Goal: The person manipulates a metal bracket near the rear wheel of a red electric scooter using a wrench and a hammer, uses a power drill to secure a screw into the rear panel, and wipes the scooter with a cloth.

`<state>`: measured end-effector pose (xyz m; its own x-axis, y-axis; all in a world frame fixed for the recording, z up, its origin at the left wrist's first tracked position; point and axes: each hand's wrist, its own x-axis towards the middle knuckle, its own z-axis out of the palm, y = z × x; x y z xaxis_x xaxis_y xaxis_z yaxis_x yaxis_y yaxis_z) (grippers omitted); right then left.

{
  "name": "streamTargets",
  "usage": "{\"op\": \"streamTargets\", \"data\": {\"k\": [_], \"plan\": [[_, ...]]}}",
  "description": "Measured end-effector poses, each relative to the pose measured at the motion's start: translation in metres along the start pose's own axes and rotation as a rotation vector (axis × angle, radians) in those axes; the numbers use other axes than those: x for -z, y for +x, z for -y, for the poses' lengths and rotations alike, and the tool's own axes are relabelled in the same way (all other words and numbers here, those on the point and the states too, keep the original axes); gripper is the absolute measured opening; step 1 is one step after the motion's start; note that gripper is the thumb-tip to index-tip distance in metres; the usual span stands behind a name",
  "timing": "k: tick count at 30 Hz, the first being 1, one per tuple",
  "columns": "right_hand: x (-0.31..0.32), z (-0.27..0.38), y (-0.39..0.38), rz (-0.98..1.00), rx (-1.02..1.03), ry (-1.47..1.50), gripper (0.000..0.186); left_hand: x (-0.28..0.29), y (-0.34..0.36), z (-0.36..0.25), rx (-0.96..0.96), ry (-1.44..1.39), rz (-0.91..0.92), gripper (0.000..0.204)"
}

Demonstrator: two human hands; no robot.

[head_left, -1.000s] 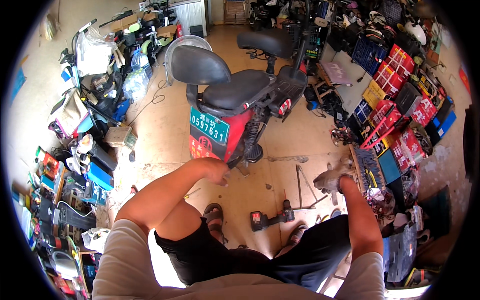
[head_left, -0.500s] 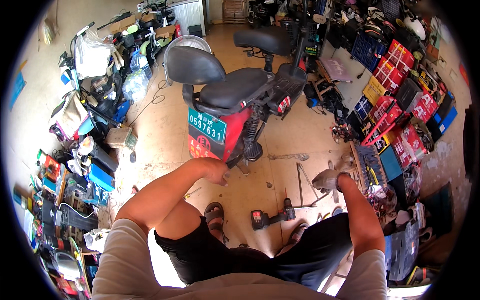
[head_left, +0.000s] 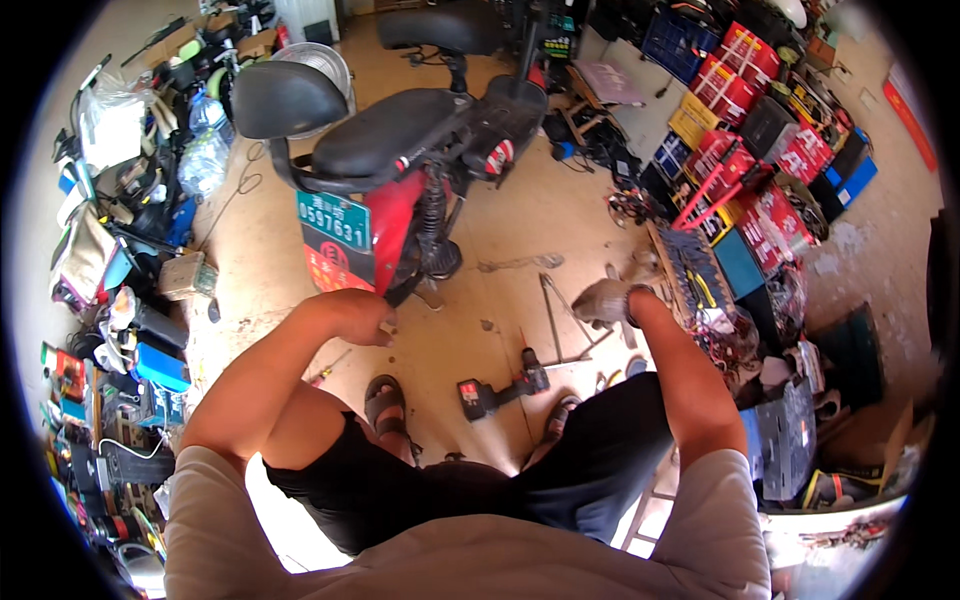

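My bare left hand (head_left: pixel 366 318) hangs above the floor by the rear of a red and black electric scooter (head_left: pixel 385 235). Its fingers curl inward, and what they hold, if anything, is hidden. On my right hand (head_left: pixel 603 303) is a pale, soiled glove. Those fingers also bend down, close to a thin angled metal frame (head_left: pixel 556 325) on the floor; their contents cannot be made out. A cordless drill (head_left: pixel 500 395) lies between my sandalled feet, below and between both hands. Under my left forearm lies a screwdriver (head_left: pixel 322 378) with a coloured handle.
A wooden-edged tool tray (head_left: pixel 690 268) stands beyond my right hand, with red boxes (head_left: pixel 775 230) stacked behind it. Tangled wires (head_left: pixel 728 345) lie near my right forearm. Clutter and a blue box (head_left: pixel 160 367) line the left wall. A grey tool case (head_left: pixel 785 440) sits at the right.
The whole view has swung to the right, so the scooter, drill and both hands appear farther left and higher. Both hands keep nearly the same pose over the floor.
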<state>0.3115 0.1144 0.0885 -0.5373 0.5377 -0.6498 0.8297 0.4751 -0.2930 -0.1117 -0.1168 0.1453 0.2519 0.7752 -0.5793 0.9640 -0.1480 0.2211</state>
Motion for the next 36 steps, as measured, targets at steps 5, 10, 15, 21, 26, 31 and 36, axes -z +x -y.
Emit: {"op": "streamTargets", "data": {"k": [5, 10, 15, 21, 26, 31, 36], "plan": [[-0.002, 0.005, -0.007, 0.002, 0.038, 0.014, 0.049, 0.012, -0.012, -0.022, 0.036, 0.007, -0.031, 0.054], [-0.022, 0.012, -0.004, 0.089, 0.076, -0.132, 0.052, 0.019, -0.025, -0.04, 0.039, 0.061, -0.095, 0.05], [-0.07, 0.012, 0.018, 0.106, 0.073, -0.569, 0.042, 0.016, -0.046, -0.078, 0.022, 0.181, -0.229, 0.04], [-0.116, 0.079, 0.006, 0.217, 0.324, -0.593, 0.029, -0.031, -0.064, -0.117, -0.184, -0.055, -0.239, 0.046], [-0.165, 0.069, 0.074, 0.096, 0.353, -0.712, 0.025, -0.037, -0.04, -0.121, -0.198, 0.029, -0.162, 0.044], [-0.28, 0.045, 0.142, -0.108, 0.288, -0.635, 0.021, -0.037, -0.027, -0.117, -0.213, -0.031, -0.29, 0.04], [-0.33, 0.04, 0.17, -0.303, 0.277, -0.552, 0.022, -0.024, -0.028, -0.119, -0.189, -0.123, -0.158, 0.044]]}}
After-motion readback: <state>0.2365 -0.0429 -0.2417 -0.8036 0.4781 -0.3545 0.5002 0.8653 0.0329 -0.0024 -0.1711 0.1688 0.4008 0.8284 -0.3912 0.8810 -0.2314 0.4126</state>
